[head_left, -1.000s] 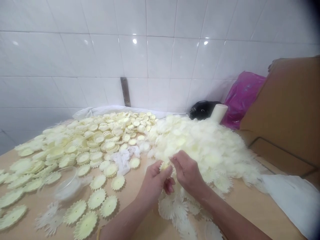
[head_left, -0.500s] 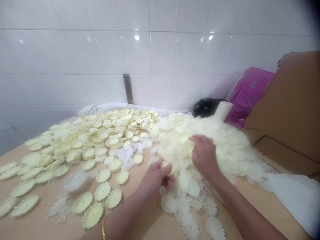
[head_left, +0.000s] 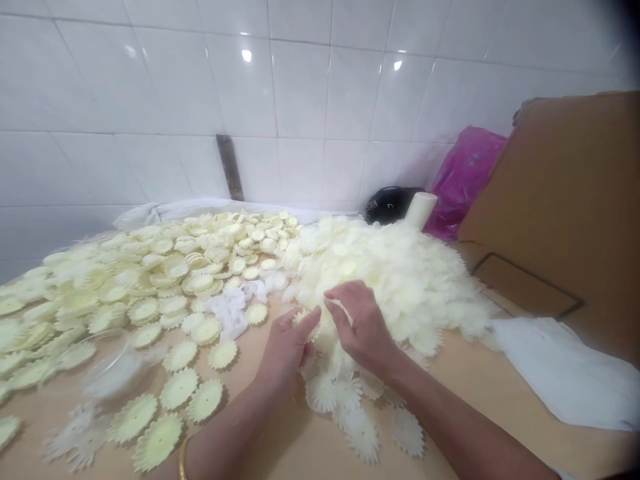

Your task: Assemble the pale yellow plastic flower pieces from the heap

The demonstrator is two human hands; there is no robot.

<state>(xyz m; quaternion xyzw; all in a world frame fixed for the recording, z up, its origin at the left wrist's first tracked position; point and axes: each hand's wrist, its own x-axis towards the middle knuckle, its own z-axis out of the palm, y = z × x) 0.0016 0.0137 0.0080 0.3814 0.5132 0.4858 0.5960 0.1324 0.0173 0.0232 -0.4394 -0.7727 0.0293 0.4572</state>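
Note:
My left hand point(head_left: 286, 341) is closed, with a pale yellow notched disc point(head_left: 300, 317) pinched between thumb and fingers. Just to its right, my right hand point(head_left: 361, 323) has thumb and forefinger brought together at the tips; whatever lies between them is too small to make out. Both hands are over the near edge of a heap of thin, whitish petal-edged pieces point(head_left: 400, 263). Several of these thin pieces point(head_left: 361, 433) lie loose below my wrists. To the left spreads a large pile of yellow toothed discs point(head_left: 145, 267), some with a dark dot in the middle.
A clear bowl point(head_left: 113, 367) with white contents stands on the wooden table point(head_left: 260, 447). Crumpled white material point(head_left: 231, 312) lies between the piles. Behind are a white roll point(head_left: 420, 211), a black bag point(head_left: 390, 204) and a magenta bag point(head_left: 465, 173). A cardboard box point(head_left: 560, 187) stands right, near a white sheet point(head_left: 570, 373).
My right hand has come down and left from the heap, close to my left hand. The left hand keeps its disc. The whole view has shifted slightly to the right.

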